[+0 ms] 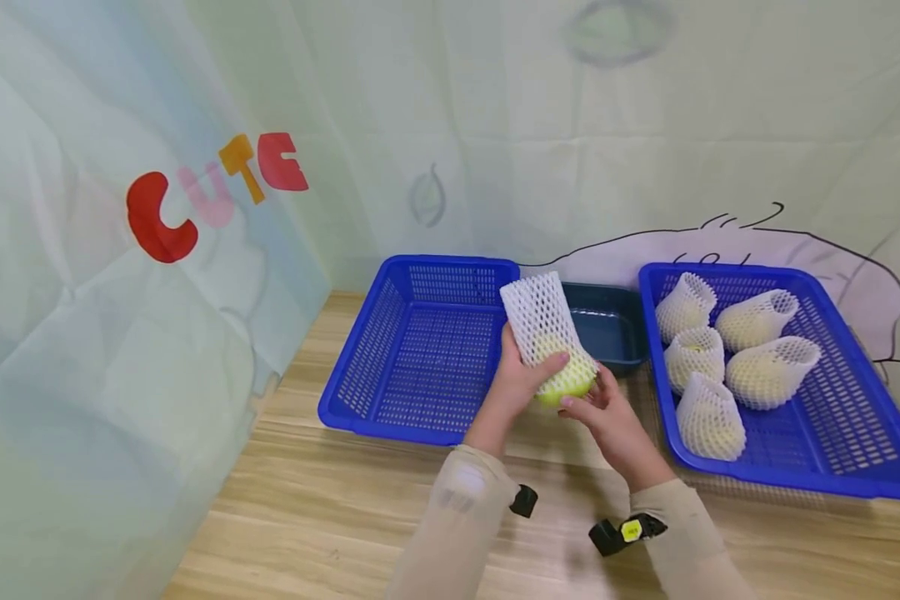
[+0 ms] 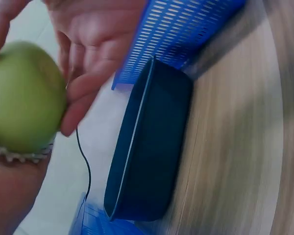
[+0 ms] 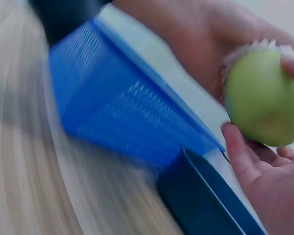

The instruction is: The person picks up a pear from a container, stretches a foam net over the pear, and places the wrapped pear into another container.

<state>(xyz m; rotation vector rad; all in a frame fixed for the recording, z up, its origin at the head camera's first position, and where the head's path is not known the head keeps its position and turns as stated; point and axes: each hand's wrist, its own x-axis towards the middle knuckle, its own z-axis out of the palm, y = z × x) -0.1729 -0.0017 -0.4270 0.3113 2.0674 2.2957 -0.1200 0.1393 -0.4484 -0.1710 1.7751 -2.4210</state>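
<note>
Between both hands, above the table, is a green apple (image 1: 572, 387) partly inside a white foam net sleeve (image 1: 537, 310). My left hand (image 1: 516, 379) holds the netted apple from the left, its thumb across the net. My right hand (image 1: 613, 421) grips the bare lower end, thumb on the near side and fingers beyond. The loose part of the sleeve sticks up past the fruit. In the left wrist view the apple's (image 2: 24, 98) smooth end shows, with the net's edge behind it. The right wrist view shows the apple (image 3: 267, 100) between the two hands.
A blue basket (image 1: 345, 408) with bare mesh floor stands to the left. At the right, another blue basket (image 1: 832, 482) contains several fruits in foam nets (image 1: 772, 375). A dark green tub (image 1: 607, 329) sits between them, partly behind the hands. A printed cloth (image 1: 495, 183) hangs behind.
</note>
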